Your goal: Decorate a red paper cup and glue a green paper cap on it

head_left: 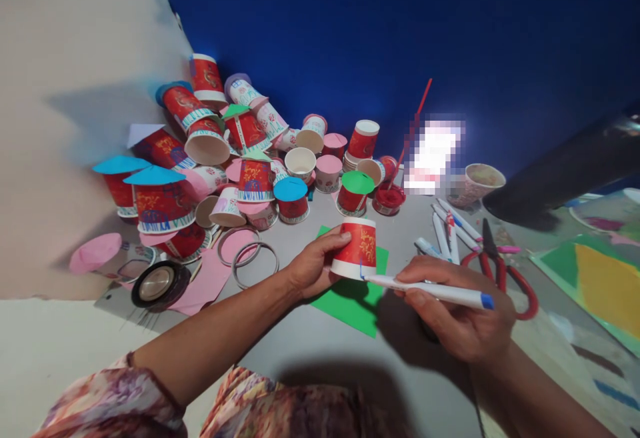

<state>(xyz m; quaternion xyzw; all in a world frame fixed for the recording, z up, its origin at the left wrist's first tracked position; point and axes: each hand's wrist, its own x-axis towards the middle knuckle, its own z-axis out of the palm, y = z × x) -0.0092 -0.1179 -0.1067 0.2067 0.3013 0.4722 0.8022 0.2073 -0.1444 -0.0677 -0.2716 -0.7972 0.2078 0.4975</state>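
Observation:
My left hand (320, 265) is wrapped round a red paper cup (356, 246), held upside down with its white rim at the bottom and gold print on its side. Between the fingers of my right hand (463, 318) is a white felt-tip pen (435, 290) with a blue end. Its tip meets the cup near the white rim, where a short blue line shows. Under the cup, a green paper sheet (367, 318) lies on the grey table (310, 351).
Decorated paper cups with paper tops, such as a blue-topped one (293, 201), are heaped at the back left. Metal rings (256, 265) and tape (159, 285) lie left. Red-handled scissors (500, 268), several pens (445, 228) and a red paint jar (389, 199) are right.

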